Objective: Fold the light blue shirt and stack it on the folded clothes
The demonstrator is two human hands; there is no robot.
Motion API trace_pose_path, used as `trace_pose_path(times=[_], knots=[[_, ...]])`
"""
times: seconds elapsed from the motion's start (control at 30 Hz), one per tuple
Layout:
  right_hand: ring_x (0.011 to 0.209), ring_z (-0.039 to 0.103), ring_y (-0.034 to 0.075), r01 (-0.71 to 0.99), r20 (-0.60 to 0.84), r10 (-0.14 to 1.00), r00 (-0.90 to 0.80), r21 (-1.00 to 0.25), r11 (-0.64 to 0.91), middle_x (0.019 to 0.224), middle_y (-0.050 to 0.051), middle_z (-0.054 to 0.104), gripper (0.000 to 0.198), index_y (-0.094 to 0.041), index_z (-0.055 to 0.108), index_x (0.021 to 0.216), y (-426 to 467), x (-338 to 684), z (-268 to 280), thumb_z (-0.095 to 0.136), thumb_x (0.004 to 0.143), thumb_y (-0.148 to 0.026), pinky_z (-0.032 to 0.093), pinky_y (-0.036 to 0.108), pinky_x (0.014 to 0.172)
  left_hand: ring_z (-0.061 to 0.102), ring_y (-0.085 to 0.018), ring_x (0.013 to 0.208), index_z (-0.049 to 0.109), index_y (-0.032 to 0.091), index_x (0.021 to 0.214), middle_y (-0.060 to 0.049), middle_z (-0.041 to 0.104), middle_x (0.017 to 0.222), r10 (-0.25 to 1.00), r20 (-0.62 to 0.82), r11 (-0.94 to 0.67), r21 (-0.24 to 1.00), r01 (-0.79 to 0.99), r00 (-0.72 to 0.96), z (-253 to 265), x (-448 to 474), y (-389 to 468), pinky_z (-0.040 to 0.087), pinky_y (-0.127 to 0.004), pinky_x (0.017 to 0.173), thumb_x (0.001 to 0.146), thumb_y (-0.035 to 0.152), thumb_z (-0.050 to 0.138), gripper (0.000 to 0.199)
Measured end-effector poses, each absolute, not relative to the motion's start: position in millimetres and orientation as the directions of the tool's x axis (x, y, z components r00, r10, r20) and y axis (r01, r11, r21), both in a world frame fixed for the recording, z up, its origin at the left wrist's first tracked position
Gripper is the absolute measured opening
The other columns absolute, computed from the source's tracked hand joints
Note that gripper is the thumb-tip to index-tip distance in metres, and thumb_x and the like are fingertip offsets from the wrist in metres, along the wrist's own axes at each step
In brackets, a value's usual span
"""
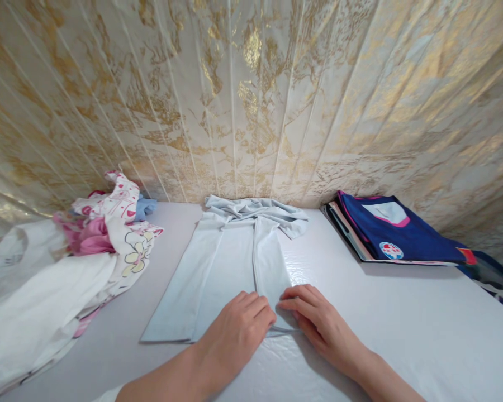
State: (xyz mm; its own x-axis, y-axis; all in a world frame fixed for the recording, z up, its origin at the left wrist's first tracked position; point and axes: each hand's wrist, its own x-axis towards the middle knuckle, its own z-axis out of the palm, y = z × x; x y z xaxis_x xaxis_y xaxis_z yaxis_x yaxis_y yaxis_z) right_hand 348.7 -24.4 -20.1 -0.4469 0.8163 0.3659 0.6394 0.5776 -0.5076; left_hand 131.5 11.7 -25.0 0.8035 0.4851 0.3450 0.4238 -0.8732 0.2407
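Note:
A pale blue-grey garment (230, 262) lies in the middle of the table, its right side folded inward as a long flap. The far end is bunched into loose wrinkles. My left hand (240, 326) rests on its near part with the fingers curled down onto the flap's edge. At the near right corner my right hand (318, 318) has its fingers bent together on the cloth, thumb tucked below. Both hands' fingertips are partly hidden, and a narrow gap separates the hands.
On the left lies a loose heap of clothes, including a white shirt (46, 296) and a pink printed garment (94, 234). A stack of folded clothes topped by a navy shirt (419, 234) stands at the right. A gold-patterned curtain (251, 111) hangs behind the white table (402, 324).

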Motion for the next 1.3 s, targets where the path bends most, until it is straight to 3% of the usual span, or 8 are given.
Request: trace_pose_path(times=[0.23,0.43,0.7,0.93,1.3], knots=[[0.100,0.055,0.021,0.662,0.361,0.861,-0.357,-0.553,0.506,0.108,0.007,0.061,0.028,-0.024,0.061,0.100,-19,353,-28,0.040,0.093,-0.007,0.049,0.037,0.085,0.050,-0.017,0.089,0.057,0.018,0.089,-0.001,0.056,0.100,0.398,0.376,-0.916,0.210,0.342,0.837,-21,140,7,0.039,-0.030,0.077,0.091,0.013,0.064,0.009],[0.099,0.053,0.023,0.757,0.394,0.890,-0.227,-0.504,0.416,0.109,0.008,0.058,0.023,-0.022,0.059,0.108,17,357,-36,0.051,0.089,-0.011,0.045,0.040,0.087,0.048,-0.018,0.082,0.058,0.019,0.083,0.000,0.053,0.087,0.399,0.380,-0.916,0.124,0.382,0.834,-19,162,4,0.037,-0.030,0.069,0.089,0.015,0.066,0.012],[0.087,0.052,0.024,0.874,0.434,0.899,-0.052,-0.416,0.251,0.092,0.007,0.061,0.005,-0.019,0.059,0.088,75,358,-49,0.059,0.087,-0.024,0.041,0.038,0.081,0.049,-0.020,0.081,0.055,0.017,0.076,-0.001,0.054,0.083,0.404,0.376,-0.899,-0.001,0.437,0.834,-19,184,3,0.034,-0.034,0.064,0.087,0.017,0.069,0.018],[0.083,0.051,0.023,0.883,0.417,0.909,-0.010,-0.422,0.203,0.085,0.005,0.061,0.011,-0.020,0.061,0.076,83,356,-49,0.062,0.086,-0.024,0.039,0.035,0.078,0.049,-0.020,0.081,0.054,0.017,0.075,-0.001,0.055,0.082,0.439,0.386,-0.879,0.000,0.476,0.811,-25,191,-2,0.035,-0.035,0.066,0.088,0.015,0.068,0.019],[0.080,0.052,0.020,0.875,0.399,0.917,-0.022,-0.435,0.211,0.079,0.003,0.058,0.013,-0.020,0.061,0.071,93,352,-43,0.056,0.081,-0.012,0.038,0.030,0.077,0.049,-0.020,0.080,0.052,0.018,0.076,-0.001,0.056,0.082,0.477,0.368,-0.870,0.068,0.488,0.798,-23,188,-2,0.035,-0.036,0.067,0.088,0.016,0.065,0.018]])
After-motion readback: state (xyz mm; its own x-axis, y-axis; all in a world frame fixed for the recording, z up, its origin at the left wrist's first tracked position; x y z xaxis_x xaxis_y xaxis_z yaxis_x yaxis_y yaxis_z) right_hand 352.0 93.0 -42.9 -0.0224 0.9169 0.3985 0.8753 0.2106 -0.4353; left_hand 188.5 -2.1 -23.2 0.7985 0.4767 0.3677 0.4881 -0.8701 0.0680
